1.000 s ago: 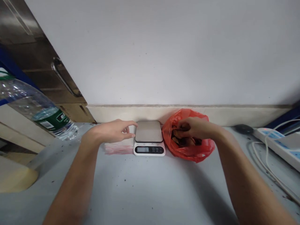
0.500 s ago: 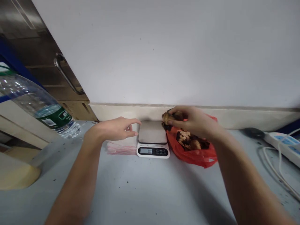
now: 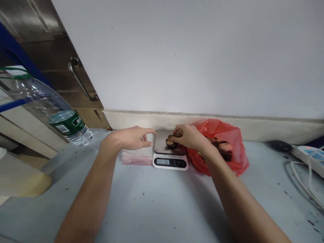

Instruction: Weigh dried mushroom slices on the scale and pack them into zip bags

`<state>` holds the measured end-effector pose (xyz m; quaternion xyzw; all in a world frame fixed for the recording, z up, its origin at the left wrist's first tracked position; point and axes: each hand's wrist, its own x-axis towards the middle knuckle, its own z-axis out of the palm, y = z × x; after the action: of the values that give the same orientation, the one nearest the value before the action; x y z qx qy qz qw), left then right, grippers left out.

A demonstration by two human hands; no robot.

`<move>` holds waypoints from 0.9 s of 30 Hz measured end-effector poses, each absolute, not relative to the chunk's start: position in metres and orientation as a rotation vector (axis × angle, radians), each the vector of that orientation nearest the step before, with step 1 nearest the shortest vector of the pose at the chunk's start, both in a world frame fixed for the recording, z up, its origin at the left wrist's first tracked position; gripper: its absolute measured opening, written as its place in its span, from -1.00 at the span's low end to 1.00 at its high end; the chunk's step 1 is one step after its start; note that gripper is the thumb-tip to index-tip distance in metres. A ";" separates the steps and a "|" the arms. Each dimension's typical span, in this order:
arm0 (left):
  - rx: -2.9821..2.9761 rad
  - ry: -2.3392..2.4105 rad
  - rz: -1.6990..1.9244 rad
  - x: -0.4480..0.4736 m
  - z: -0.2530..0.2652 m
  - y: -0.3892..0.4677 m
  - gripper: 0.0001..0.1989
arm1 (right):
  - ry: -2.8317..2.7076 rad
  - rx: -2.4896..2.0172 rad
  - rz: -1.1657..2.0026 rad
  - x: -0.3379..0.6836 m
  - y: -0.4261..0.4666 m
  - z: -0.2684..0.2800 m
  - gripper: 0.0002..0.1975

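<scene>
A white kitchen scale [image 3: 170, 163] with a metal pan stands on the table, its display reading 0.0. My right hand [image 3: 188, 136] pinches some dark brown dried pieces [image 3: 171, 143] at the pan; whether they rest on it I cannot tell. My left hand [image 3: 134, 137], holding nothing, is at the pan's left edge with thumb and forefinger apart. More brown dried pieces [image 3: 224, 146] lie in an open red plastic bag [image 3: 239, 158] to the right of the scale, partly covered by my right forearm. Clear plastic bags with red edges [image 3: 136, 158] lie below my left hand.
A tilted water bottle [image 3: 68, 123] and a whitish container with a yellowish bottom [image 3: 25, 177] are at the left. A power strip [image 3: 312, 157] with white cables lies at the far right, near a black object [image 3: 279, 145]. A wall [image 3: 197, 60] rises behind the scale.
My right hand has moved left from above the red bag to the scale's pan, carrying the brown pieces. My left hand has stayed beside the scale. The view has shifted slightly.
</scene>
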<state>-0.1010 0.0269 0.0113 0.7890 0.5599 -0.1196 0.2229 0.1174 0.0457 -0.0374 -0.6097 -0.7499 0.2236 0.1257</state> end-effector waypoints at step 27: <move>2.193 1.576 -0.310 -0.109 0.021 0.003 -0.41 | -2.223 -1.286 0.667 0.147 0.029 -0.025 -0.74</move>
<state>-0.1093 0.0032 0.0210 0.7888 0.5668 -0.1115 0.2100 0.1467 0.0288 -0.0249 -0.4704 -0.8130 0.2438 0.2416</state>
